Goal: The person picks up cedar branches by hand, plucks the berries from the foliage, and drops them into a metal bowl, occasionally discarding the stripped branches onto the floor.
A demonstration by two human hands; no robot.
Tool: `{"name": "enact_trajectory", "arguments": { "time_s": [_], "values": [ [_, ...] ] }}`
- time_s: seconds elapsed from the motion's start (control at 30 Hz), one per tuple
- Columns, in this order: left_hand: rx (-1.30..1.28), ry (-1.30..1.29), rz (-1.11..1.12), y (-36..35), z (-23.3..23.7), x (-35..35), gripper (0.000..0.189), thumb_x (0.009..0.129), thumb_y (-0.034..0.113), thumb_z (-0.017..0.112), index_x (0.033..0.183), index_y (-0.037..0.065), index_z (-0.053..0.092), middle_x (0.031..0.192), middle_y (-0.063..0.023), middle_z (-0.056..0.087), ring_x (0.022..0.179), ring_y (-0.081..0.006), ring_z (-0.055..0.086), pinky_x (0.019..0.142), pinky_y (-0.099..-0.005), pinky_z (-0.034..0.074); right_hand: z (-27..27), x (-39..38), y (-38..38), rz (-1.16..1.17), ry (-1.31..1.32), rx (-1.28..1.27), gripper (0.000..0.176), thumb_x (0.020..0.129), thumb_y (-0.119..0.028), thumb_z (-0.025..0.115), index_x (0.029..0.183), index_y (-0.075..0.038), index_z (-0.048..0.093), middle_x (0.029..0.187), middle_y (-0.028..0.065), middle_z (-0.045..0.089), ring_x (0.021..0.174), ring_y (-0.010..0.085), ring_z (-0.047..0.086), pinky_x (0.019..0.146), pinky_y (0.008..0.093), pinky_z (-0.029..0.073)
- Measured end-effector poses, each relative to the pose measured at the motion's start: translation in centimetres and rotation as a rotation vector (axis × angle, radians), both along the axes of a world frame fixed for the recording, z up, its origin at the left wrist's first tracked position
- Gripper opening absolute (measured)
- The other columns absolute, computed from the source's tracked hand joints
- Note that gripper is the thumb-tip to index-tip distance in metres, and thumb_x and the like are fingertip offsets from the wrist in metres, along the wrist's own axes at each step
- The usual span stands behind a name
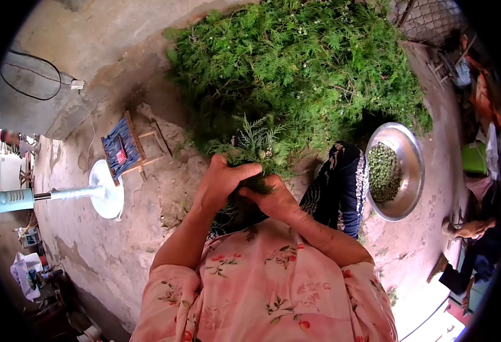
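Both hands meet in front of my chest around a leafy green sprig (256,137) of an evergreen with flat, scaly leaves. My left hand (227,179) is closed round the stem side, thumb stretched across it. My right hand (273,199) is closed at the lower end of the same sprig, its fingers bent; the exact fingertips are partly hidden by leaves. Just beyond the hands rises a big heap of cut evergreen branches (301,74). To the right of my knee, a metal basin (413,188) holds many small round green cones (384,171).
A folding stool (122,147) with a phone-like dark object on its seat stands at left, near a fan on a round white base (106,199). A cable hangs on the left wall. At far right sits another person, one hand (474,229) visible, near a green container (474,158).
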State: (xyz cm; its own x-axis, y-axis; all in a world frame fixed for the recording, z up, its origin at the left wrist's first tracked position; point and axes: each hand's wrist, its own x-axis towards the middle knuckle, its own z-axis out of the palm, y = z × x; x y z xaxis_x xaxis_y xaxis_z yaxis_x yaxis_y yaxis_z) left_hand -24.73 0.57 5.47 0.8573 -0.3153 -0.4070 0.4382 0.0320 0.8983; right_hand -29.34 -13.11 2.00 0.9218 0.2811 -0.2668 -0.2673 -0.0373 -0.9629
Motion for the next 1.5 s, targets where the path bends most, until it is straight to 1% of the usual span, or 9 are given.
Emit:
{"name": "enact_trajectory", "arguments": {
  "time_s": [0.23, 0.33, 0.43, 0.57, 0.77, 0.93, 1.13, 1.37, 1.5],
  "values": [
    [-0.176, -0.037, 0.270, -1.7, 1.1, -0.7, 0.018, 0.075, 0.004, 0.064, 0.092, 0.000, 0.062, 0.077, -0.0036, 0.062, 0.066, -0.0129, 0.056, 0.061, -0.0279, 0.046, 2.2, 0.7, -4.6, 0.166, -0.197, -0.420, 0.013, 0.076, -0.007, 0.065, 0.086, 0.001, 0.063, 0.071, 0.0081, 0.063, 0.064, 0.0123, 0.057, 0.060, 0.0290, 0.046],
    [-0.241, 0.109, 0.336, -1.7, 1.1, -0.9, 0.015, 0.075, 0.004, 0.064, 0.089, 0.001, 0.061, 0.072, -0.0029, 0.060, 0.059, -0.0136, 0.054, 0.054, -0.0284, 0.045, 1.6, 0.4, -5.6, -0.313, -0.157, -0.116, 0.011, 0.080, -0.004, 0.063, 0.090, 0.001, 0.063, 0.072, 0.0042, 0.062, 0.064, 0.0085, 0.055, 0.059, 0.0226, 0.046],
    [-0.228, 0.107, 0.319, -1.8, 0.9, -1.0, 0.013, 0.075, 0.005, 0.066, 0.087, 0.002, 0.061, 0.071, -0.0023, 0.059, 0.057, -0.0122, 0.052, 0.049, -0.0265, 0.043, 1.8, 0.6, -5.1, -0.445, -0.151, 0.162, 0.018, 0.080, -0.004, 0.066, 0.097, -0.001, 0.063, 0.080, 0.0012, 0.060, 0.068, 0.0070, 0.055, 0.062, 0.0196, 0.045],
    [-0.148, 0.022, 0.320, -2.2, 0.9, -1.4, 0.016, 0.074, 0.005, 0.068, 0.089, 0.003, 0.062, 0.074, -0.0014, 0.060, 0.058, -0.0089, 0.052, 0.049, -0.0234, 0.042, 1.3, 1.1, -3.3, -0.397, -0.269, 0.258, 0.024, 0.076, 0.000, 0.068, 0.099, -0.002, 0.061, 0.093, 0.0014, 0.056, 0.080, 0.0072, 0.052, 0.072, 0.0204, 0.046],
    [-0.204, 0.007, 0.318, -2.4, 0.0, -1.9, 0.018, 0.073, 0.004, 0.068, 0.091, 0.003, 0.063, 0.080, -0.0006, 0.062, 0.064, -0.0079, 0.056, 0.050, -0.0216, 0.042, 1.7, 1.1, -2.7, -0.395, -0.223, 0.252, 0.020, 0.078, -0.007, 0.068, 0.096, -0.003, 0.062, 0.083, 0.0007, 0.057, 0.067, 0.0064, 0.052, 0.058, 0.0195, 0.045],
    [-0.317, 0.057, 0.233, -2.0, 0.7, -1.8, 0.020, 0.073, 0.002, 0.066, 0.092, 0.003, 0.062, 0.081, -0.0018, 0.063, 0.066, -0.0091, 0.057, 0.054, -0.0225, 0.044, 0.7, 1.1, -4.0, -0.246, 0.341, 0.762, 0.021, 0.081, -0.022, 0.067, 0.090, -0.005, 0.060, 0.075, 0.0008, 0.058, 0.057, 0.0078, 0.053, 0.047, 0.0189, 0.039],
    [-0.312, 0.168, 0.287, -1.5, 0.5, -1.6, 0.023, 0.073, -0.002, 0.064, 0.095, 0.003, 0.062, 0.083, -0.0024, 0.064, 0.070, -0.0113, 0.059, 0.065, -0.0245, 0.048, 1.9, 1.3, -5.0, -0.276, 0.245, 0.869, 0.022, 0.083, -0.020, 0.064, 0.097, -0.004, 0.056, 0.080, 0.0030, 0.059, 0.061, 0.0098, 0.055, 0.047, 0.0200, 0.040],
    [-0.196, -0.072, 0.247, -2.6, -0.1, -2.1, 0.022, 0.075, 0.008, 0.070, 0.095, 0.001, 0.063, 0.085, -0.0024, 0.064, 0.073, -0.0092, 0.058, 0.064, -0.0211, 0.045, 3.2, 1.3, -4.0, -0.288, -0.235, 0.357, 0.019, 0.079, -0.007, 0.067, 0.096, -0.003, 0.062, 0.076, -0.0008, 0.052, 0.064, 0.0042, 0.048, 0.054, 0.0166, 0.040],
    [-0.092, -0.092, 0.159, -1.9, -1.0, -2.3, 0.021, 0.076, 0.012, 0.071, 0.093, 0.001, 0.064, 0.085, -0.0018, 0.064, 0.069, -0.0079, 0.055, 0.064, -0.0217, 0.044, 2.6, 1.6, -2.6, -0.313, -0.252, 0.292, 0.017, 0.078, -0.008, 0.068, 0.092, -0.002, 0.062, 0.074, -0.0008, 0.053, 0.062, 0.0044, 0.047, 0.054, 0.0166, 0.040]
  ]
}}
